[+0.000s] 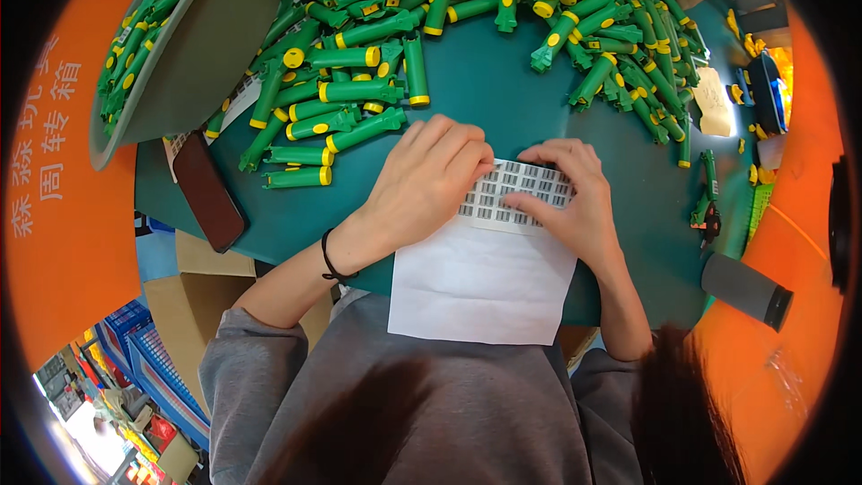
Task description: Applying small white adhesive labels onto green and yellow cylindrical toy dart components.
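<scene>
A sheet of small grey-and-white labels (pixel 489 200) lies at the near edge of the table, with its blank white lower part (pixel 480 296) hanging over toward my lap. My left hand (pixel 429 178), a black band on its wrist, has its fingers curled and pinched together at the sheet's upper left edge. Whether a single label sits between those fingertips is hidden. My right hand (pixel 579 202) grips the sheet's right side, thumb on the printed rows and fingers bent at the far edge. Many green tubes with yellow ends (pixel 364 90) lie loose beyond my hands.
A grey tub (pixel 193 54) of similar tubes leans at the upper left. Beside it rests a dark phone (pixel 208 189). On the right are a grey cylinder (pixel 747 290), a green-and-black piece (pixel 708 202) and a dark bin (pixel 765 94). An open cardboard box (pixel 193 305) stands below left.
</scene>
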`<state>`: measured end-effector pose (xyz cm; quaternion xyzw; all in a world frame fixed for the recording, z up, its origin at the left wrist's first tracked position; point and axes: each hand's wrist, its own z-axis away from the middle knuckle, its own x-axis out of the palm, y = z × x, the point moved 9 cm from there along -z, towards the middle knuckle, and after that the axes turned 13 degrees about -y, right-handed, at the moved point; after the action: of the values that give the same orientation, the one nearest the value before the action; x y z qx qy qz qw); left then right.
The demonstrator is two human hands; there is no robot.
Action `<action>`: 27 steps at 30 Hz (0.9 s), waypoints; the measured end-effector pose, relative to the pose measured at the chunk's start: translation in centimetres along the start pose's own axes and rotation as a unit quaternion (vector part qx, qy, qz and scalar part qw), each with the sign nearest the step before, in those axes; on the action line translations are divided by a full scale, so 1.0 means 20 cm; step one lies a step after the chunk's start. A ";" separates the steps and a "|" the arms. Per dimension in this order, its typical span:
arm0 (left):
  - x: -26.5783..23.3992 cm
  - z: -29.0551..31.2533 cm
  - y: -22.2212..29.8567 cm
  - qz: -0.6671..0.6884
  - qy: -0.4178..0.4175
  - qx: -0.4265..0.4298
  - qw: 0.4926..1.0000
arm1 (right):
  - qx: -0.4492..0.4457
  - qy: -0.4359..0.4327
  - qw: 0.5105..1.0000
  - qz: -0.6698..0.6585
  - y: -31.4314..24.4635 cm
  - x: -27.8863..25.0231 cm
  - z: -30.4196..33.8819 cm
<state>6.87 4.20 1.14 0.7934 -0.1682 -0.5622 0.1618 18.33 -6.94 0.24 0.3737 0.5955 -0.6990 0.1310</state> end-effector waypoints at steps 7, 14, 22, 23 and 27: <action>0.02 0.05 0.04 0.043 0.029 0.038 0.998 | 0.029 0.153 0.981 0.113 0.21 -0.41 -0.23; 0.01 0.04 -0.06 0.182 0.021 -0.037 0.982 | -0.124 0.035 0.923 0.362 0.09 -0.43 -0.26; -0.02 0.04 -0.08 0.272 0.009 -0.061 0.960 | -0.123 0.037 0.927 0.353 0.09 -0.35 -0.25; -0.04 0.03 -0.08 0.304 0.014 -0.071 0.950 | -0.126 0.054 0.922 0.362 0.05 -0.34 -0.23; -0.26 0.01 0.00 0.273 0.064 -0.055 0.958 | 0.015 0.018 0.996 -0.091 0.01 -0.18 -0.06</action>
<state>5.12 6.47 5.51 0.7416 -0.3366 -0.4529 0.3628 21.36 -6.83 2.56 0.3323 0.6187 -0.7101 0.0502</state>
